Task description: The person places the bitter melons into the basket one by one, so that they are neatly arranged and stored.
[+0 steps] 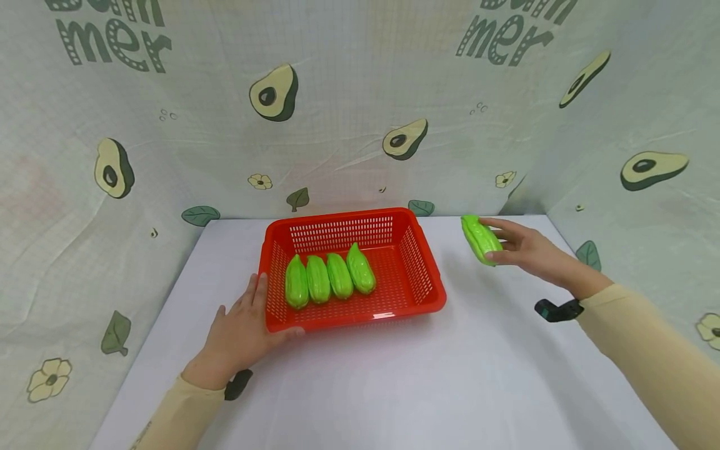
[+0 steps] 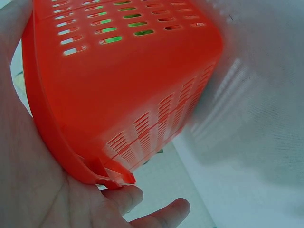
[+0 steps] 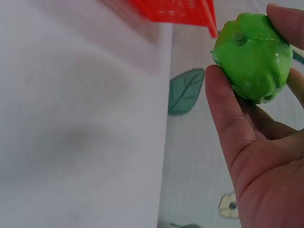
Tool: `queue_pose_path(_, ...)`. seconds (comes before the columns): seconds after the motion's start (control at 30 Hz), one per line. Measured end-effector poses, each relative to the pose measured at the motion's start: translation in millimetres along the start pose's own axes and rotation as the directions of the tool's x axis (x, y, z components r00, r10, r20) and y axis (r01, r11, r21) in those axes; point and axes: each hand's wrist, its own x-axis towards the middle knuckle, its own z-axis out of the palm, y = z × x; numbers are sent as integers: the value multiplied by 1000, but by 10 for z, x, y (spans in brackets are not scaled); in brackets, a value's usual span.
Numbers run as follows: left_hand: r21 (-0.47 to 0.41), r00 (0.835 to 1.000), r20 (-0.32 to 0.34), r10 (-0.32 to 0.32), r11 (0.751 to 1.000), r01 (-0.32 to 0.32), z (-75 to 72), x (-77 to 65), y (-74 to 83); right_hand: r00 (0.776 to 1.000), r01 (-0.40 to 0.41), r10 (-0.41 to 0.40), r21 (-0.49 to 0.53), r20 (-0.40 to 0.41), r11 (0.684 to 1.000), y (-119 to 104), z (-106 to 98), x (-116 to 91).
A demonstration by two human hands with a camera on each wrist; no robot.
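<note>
A red plastic basket (image 1: 419,301) with slotted walls stands on the table. My left hand (image 1: 239,334) rests against its front left corner, fingers fairly straight along the left rim and thumb along the front. The left wrist view shows the palm against the rim (image 2: 52,137). Several bright green bitter melons (image 1: 319,279) lie side by side in the basket's left and middle part. To the right of the basket, my right hand (image 1: 525,250) holds another bitter melon (image 1: 479,240) above the table, between thumb and fingers. One end of this melon (image 3: 254,57) faces the right wrist camera.
The table (image 1: 360,387) has a white cover. A pale cloth printed with avocados, leaves and flowers (image 1: 337,169) hangs behind it and along both sides. Dark straps (image 1: 559,310) sit at both wrists.
</note>
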Motion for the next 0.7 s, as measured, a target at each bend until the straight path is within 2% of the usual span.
queue_pose_path(0.17,0,1000,0,-1,1000,1,-1,-12,-3,995,73,-70,-43,72,996,-409,185,248)
queue_pose_path(0.23,1,1000,2,-2,1000,2,3,-15,-6,987,112,-106,-45,121,993,-572,284,350)
queue_pose_path(0.4,5,1000,1,-5,1000,5,11,-14,-11,960,154,-139,-47,242,987,-895,541,592)
queue_pose_path(0.57,10,1000,-6,-1,1000,1,18,-5,-17,945,171,-117,-157,304,973,-1069,768,813)
queue_pose_path(0.7,10,1000,-7,1,1000,-1,35,10,-28,937,129,-50,-209,346,969,-1105,934,952)
